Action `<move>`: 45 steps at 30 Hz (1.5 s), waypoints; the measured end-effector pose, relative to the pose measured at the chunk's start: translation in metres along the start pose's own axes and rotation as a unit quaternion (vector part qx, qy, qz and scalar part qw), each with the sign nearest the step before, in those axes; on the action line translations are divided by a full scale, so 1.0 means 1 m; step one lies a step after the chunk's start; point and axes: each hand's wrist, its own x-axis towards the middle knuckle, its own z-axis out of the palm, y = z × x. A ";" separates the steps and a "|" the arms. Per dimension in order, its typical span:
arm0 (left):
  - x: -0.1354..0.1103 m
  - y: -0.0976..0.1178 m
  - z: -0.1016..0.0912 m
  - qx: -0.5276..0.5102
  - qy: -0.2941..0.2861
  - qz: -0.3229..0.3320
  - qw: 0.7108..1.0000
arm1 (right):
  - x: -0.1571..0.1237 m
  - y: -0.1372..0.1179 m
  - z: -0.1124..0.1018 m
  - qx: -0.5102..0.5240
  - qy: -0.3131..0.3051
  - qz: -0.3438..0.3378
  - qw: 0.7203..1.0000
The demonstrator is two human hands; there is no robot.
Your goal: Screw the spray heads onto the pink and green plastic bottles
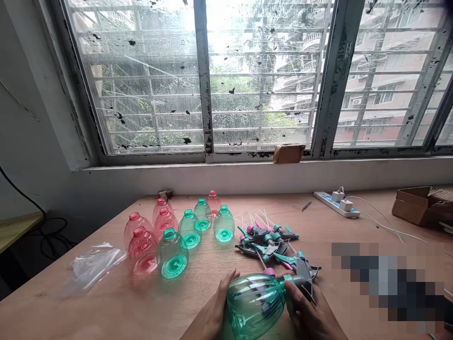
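Wooden table (219, 278) holds spare bottles (172, 245) and sprayer heads (269, 241) beyond both hands.

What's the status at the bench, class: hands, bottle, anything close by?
Left hand grips green bottle on its side. Right hand on its spray head. Loose spray heads just beyond; empty bottles upright, left.

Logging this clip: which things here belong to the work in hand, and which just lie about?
In hand: green bottle, trigger sprayer head, left hand, right hand, spare sprayer heads, empty bottles.
Lying about: power strip, cardboard box, plastic bag.
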 end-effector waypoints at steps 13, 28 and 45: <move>-0.007 0.013 -0.008 -0.017 -0.001 0.017 1.000 | -0.001 -0.003 0.001 0.006 0.013 0.021 1.000; -0.015 0.031 -0.018 -0.034 -0.001 0.034 0.999 | 0.000 -0.002 -0.002 -0.031 -0.002 0.015 0.999; -0.015 0.022 -0.016 -0.042 0.003 0.079 0.996 | -0.001 -0.003 -0.002 -0.031 -0.005 0.013 0.999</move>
